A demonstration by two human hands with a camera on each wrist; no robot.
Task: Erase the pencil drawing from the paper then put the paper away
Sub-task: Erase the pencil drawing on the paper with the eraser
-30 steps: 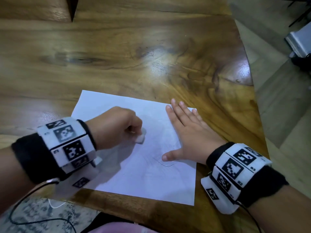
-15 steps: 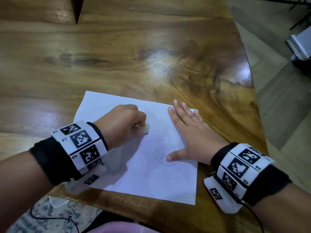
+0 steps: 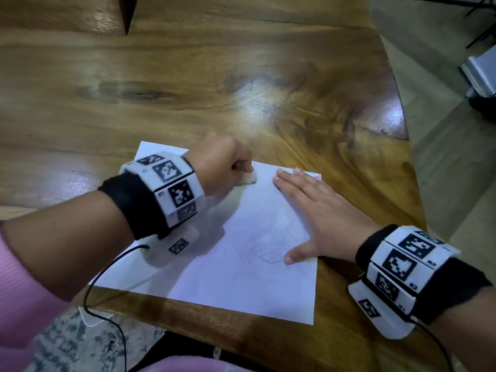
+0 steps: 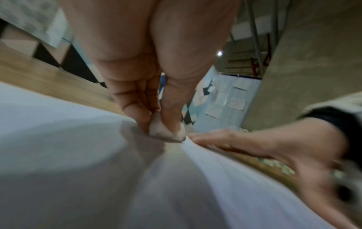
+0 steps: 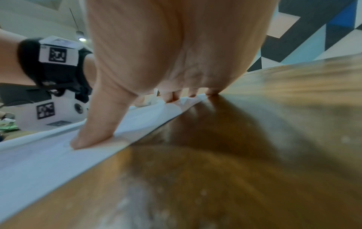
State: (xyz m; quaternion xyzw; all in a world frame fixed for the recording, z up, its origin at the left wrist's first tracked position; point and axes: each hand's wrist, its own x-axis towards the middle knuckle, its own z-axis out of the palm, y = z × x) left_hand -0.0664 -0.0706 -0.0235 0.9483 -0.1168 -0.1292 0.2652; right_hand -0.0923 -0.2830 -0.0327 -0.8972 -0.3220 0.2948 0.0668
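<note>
While the right hand [image 3: 324,218] is lying flat with its fingers straight and its thumb [image 5: 94,131] spread, it is pressing the right part of the paper [image 3: 214,277] against the wooden table [image 3: 241,76]. The left hand [image 3: 222,167] is curling into a fist and is pinching a small white eraser [image 3: 60,179] between thumb and fingertips; the wrist view is showing the eraser [image 4: 166,131], grey with smudges on its underside, touching the sheet near its far edge. The paper is lying at the near edge of the table, its far right corner sitting under the right hand's fingertips [image 3: 295,173]. Faint pencil lines [image 3: 268,245] are showing on the sheet just left of the right thumb; their shape is too pale to tell. Both wrists are wearing black bands with white marker blocks [image 3: 174,189], and a thin black cable [image 3: 107,277] is hanging from the left one. A pink sleeve [image 3: 21,291] is covering the left forearm.
</note>
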